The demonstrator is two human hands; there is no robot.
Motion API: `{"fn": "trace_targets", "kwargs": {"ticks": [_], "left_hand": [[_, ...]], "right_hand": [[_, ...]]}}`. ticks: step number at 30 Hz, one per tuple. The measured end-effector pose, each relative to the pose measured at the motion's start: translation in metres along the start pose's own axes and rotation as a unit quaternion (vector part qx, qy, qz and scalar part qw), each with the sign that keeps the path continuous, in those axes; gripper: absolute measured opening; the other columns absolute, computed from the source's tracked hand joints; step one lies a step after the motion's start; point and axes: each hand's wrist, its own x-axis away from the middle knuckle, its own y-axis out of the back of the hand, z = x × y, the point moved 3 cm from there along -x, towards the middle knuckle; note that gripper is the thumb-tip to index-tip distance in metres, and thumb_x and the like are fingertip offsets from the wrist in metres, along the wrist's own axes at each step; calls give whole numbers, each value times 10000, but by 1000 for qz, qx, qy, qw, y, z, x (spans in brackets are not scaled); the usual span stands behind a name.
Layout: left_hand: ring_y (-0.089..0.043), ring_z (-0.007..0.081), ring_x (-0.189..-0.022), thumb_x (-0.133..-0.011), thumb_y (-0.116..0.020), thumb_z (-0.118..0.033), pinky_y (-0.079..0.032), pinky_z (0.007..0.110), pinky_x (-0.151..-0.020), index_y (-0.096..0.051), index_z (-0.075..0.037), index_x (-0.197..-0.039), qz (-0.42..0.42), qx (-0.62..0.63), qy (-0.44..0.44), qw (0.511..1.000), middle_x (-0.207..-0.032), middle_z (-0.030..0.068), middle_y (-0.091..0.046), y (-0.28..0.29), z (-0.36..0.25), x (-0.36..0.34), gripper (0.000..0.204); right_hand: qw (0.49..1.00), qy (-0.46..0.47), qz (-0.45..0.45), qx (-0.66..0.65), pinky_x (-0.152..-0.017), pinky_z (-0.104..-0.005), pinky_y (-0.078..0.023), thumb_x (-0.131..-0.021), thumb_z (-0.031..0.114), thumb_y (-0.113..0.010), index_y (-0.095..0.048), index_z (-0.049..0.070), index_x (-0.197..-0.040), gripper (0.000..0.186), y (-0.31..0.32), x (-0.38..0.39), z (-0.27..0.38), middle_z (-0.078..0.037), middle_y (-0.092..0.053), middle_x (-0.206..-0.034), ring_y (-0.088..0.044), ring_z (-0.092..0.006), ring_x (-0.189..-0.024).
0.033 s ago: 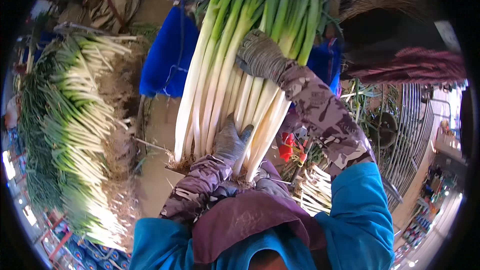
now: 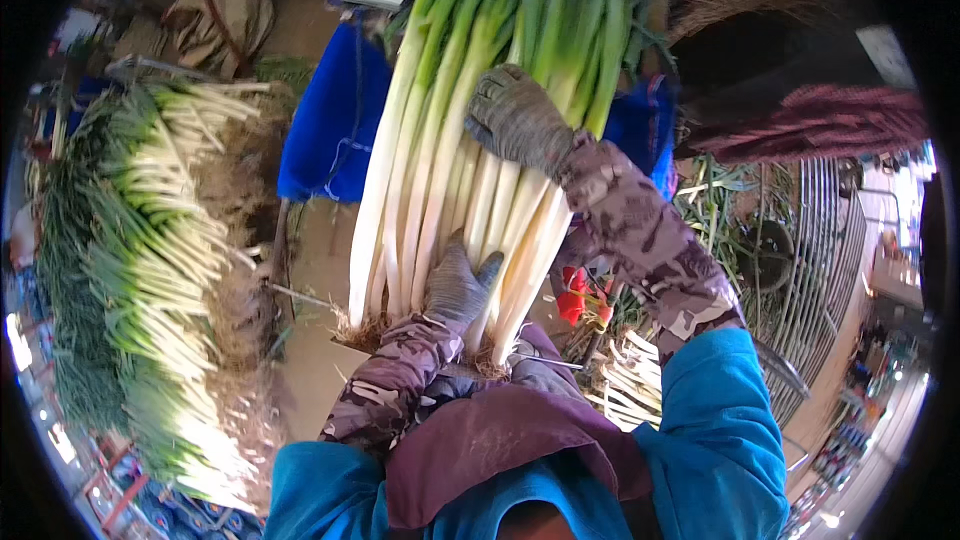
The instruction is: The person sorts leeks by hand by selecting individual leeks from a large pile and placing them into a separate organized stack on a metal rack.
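Observation:
A wide bundle of long green onions (image 2: 405,200) lies in front of me, green leaves at the far end and white stalks with roots toward me. My left hand (image 2: 460,285), in a grey glove, rests on the white stalks near the root end, with its fingers extended and thumb apart. Farther up, where white turns green, my right hand (image 2: 515,125) lies across the bundle in a matching glove. Its fingers are bent around the upper stalks; the fingertips are partly hidden.
A long pile of green onions (image 2: 165,280) lies to the left. Blue cloth (image 2: 340,110) hangs beside the bundle. At right are a metal rack (image 2: 815,260), a dark red cloth (image 2: 825,125) and a red object (image 2: 572,297). Shorter white stalks (image 2: 630,380) lie by my right elbow.
My right hand has shifted slightly left and toward me, and its fingers look more curled. The left hand stays in place on the white stalks.

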Motion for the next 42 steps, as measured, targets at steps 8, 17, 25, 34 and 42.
{"fn": "trace_targets", "kwargs": {"ticks": [8,17,25,34,42], "left_hand": [[-463,466,-1269,-931,-637,-314,-411,494,-1050,-300,47,-1472,-81,-51,-163,982,-1429,295,-405,-14,5,19,733],[-303,444,-1389,-884,-650,-252,-235,525,-1173,-369,-13,-1463,-44,-177,-273,944,-1530,246,-295,10,1,29,687],[-369,297,-1376,-939,-556,-246,-223,460,-1194,-541,-44,-1335,46,-331,-514,790,-1447,108,-458,37,-75,-38,445],[-313,260,-1439,-964,-474,-451,-111,476,-1223,-548,-175,-1382,80,-482,-646,586,-1484,65,-473,11,-163,-176,507],[-491,295,-1248,-940,-563,-341,-263,456,-1177,-622,-58,-1197,98,-281,-722,625,-1235,115,-595,18,-158,-220,387]], "right_hand": [[843,-463,-189,-200,-637,-433,-504,-858,185,-720,-416,27,-1385,628,19,182,44,-116,-622,-780,-618,-326,-720],[818,-509,-7,-268,-590,-462,-503,-918,320,-623,-40,45,-1570,917,-19,158,135,-152,-618,-679,-638,-340,-614],[800,-524,-105,-275,-563,-420,-494,-872,287,-701,-141,116,-1575,915,-22,172,139,-79,-598,-675,-619,-275,-579],[778,-570,-63,-256,-682,-499,-500,-886,335,-639,-169,184,-1578,850,-13,170,144,-153,-625,-713,-647,-371,-686],[840,-521,-126,-77,-651,-473,-514,-859,257,-642,-297,134,-1537,771,-10,166,131,-140,-643,-843,-648,-325,-706]]}}
